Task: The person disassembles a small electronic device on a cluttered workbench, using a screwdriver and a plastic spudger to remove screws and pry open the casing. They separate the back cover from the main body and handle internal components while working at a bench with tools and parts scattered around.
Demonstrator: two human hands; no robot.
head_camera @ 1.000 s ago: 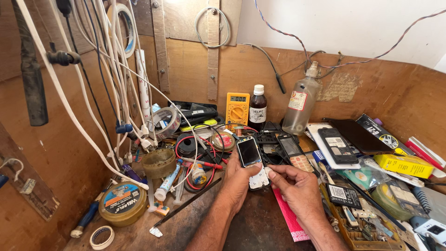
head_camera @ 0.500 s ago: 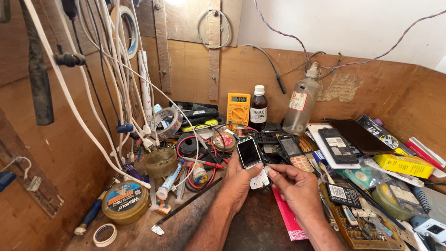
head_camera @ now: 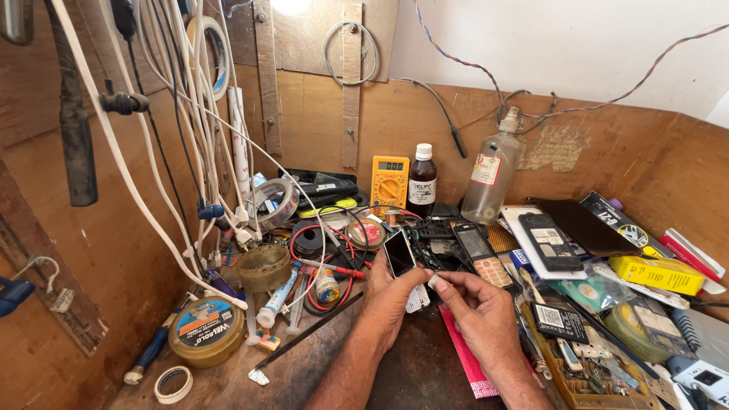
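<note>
Foreground: roll of white tape (head_camera: pixel 173 383) and a round yellow tin (head_camera: pixel 206 331) on the bench edge, at the left.

Centre: left hand (head_camera: pixel 391 292) closed on a small dark phone (head_camera: pixel 399 253), gripped by its lower end and tipped up so its face shows — presumably for inspection. Right hand (head_camera: pixel 478 307) just beside it, thumb and forefinger pinched together on a small pale piece; what it is cannot be told. The phone stands just above and left of that pinch, near but apart.

Behind: red and black leads (head_camera: pixel 334 267), yellow multimeter (head_camera: pixel 389 182), dark brown bottle (head_camera: pixel 422 182) and clear plastic bottle (head_camera: pixel 492 178) against the wooden back wall (head_camera: pixel 607 159) — upright, out of the way.
</note>
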